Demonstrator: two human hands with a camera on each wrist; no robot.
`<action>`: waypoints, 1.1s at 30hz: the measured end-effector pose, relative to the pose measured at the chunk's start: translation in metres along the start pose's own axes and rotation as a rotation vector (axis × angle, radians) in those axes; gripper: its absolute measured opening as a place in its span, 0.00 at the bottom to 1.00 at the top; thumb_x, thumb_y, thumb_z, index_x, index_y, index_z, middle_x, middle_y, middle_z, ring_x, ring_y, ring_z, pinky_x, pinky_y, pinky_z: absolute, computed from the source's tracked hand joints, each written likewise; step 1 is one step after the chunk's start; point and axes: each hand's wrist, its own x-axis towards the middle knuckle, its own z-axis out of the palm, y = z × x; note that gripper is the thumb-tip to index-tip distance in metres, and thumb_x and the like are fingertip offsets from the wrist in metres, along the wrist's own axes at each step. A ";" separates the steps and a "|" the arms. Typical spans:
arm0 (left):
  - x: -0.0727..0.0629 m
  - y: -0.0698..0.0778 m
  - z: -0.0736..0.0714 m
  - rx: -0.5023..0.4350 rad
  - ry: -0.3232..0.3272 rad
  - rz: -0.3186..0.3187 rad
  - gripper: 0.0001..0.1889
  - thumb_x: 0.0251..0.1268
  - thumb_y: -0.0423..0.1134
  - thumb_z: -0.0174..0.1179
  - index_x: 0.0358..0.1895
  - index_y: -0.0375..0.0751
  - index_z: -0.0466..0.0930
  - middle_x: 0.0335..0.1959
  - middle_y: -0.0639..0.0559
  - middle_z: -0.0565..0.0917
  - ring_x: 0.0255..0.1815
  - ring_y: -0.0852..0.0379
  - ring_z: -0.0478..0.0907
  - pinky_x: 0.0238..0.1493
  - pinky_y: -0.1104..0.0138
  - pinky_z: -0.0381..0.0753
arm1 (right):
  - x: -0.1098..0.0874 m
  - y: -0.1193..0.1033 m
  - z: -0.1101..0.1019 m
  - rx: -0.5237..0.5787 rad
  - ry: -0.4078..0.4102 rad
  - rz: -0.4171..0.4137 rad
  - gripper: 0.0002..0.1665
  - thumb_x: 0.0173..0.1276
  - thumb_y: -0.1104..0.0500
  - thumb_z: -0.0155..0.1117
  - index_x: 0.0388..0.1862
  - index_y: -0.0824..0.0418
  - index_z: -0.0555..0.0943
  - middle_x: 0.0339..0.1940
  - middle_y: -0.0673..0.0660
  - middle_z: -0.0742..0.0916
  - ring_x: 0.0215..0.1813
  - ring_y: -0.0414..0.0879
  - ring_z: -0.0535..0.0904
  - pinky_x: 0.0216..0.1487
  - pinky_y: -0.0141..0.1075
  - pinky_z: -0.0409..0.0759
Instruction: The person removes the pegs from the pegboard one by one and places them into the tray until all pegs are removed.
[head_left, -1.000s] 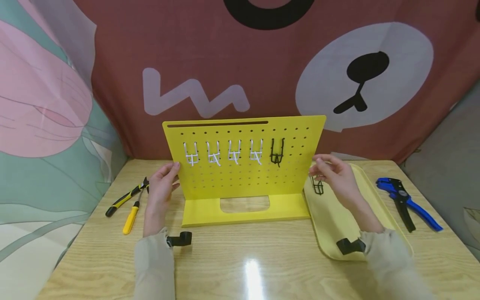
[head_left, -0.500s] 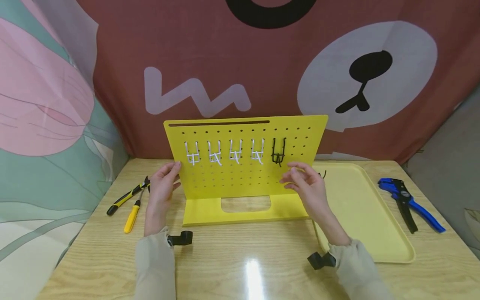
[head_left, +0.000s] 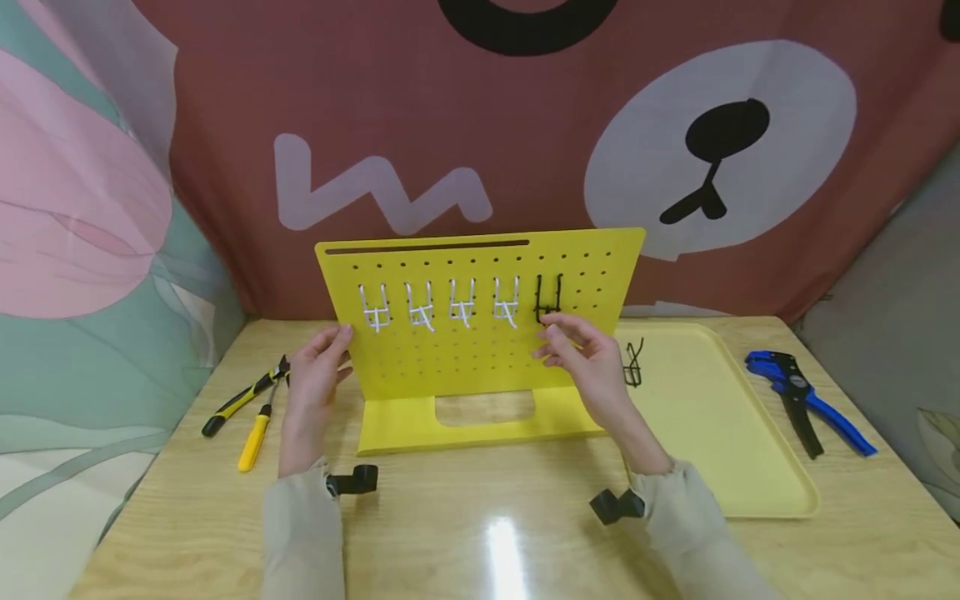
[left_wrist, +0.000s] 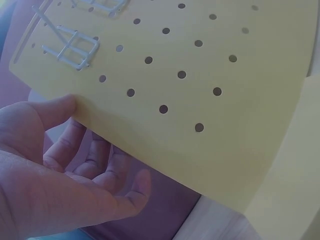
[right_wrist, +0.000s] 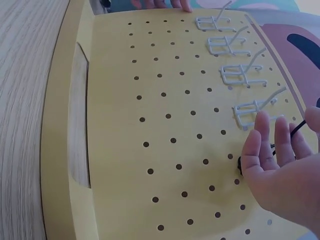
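A yellow pegboard [head_left: 450, 367] stands upright on its base. Across its upper part hang several white wire hooks [head_left: 463, 304] and, at the right end of the row, one black wire hook [head_left: 548, 292]. My left hand [head_left: 318, 367] holds the board's left edge; the left wrist view shows the thumb on the front face and the fingers curled behind the edge. My right hand [head_left: 588, 358] is at the black hook, with thumb and fingers about its prong [right_wrist: 298, 128] in the right wrist view. The fingers partly cover that hook.
Right of the board lies a pale yellow tray [head_left: 735, 417], with another black wire hook [head_left: 633, 367] at its left side. Blue wire strippers [head_left: 806, 400] lie farther right. Pliers [head_left: 243, 400] and a yellow-handled screwdriver [head_left: 255, 442] lie on the left.
My right hand has moved left from the board's right edge and tray to the black hook on the board. My left hand has stayed on the left edge.
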 end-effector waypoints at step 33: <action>-0.001 0.000 -0.002 -0.013 -0.015 0.018 0.11 0.66 0.51 0.60 0.41 0.49 0.80 0.34 0.63 0.82 0.39 0.61 0.77 0.46 0.61 0.70 | -0.002 -0.006 -0.006 0.004 0.012 0.046 0.17 0.71 0.61 0.61 0.52 0.73 0.78 0.46 0.59 0.86 0.36 0.43 0.83 0.39 0.34 0.81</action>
